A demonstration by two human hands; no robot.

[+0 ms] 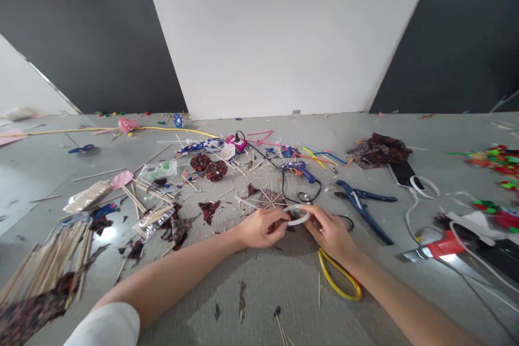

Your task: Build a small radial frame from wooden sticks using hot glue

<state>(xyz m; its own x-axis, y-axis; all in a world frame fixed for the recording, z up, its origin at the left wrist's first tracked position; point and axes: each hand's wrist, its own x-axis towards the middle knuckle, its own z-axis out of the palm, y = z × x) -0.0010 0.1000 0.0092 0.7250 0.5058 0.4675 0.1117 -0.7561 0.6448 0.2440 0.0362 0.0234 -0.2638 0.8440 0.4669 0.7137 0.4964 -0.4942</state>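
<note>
1. A pale looped strip (pixel 300 221) is held above the middle of the floor (pixel 194 319), well short of the far edge along the white panel (pixel 284 43).
2. Its left side is pinched by the left hand (pixel 263 227), its right side by the right hand (pixel 330 231) — whether the floor is touched cannot be told.
3. The loop is apparently being shaped or adjusted.
4. For the next move, a steady two-sided pinch seems called for — the spoked sticks (pixel 271 200) just beyond being left unknocked.
</note>
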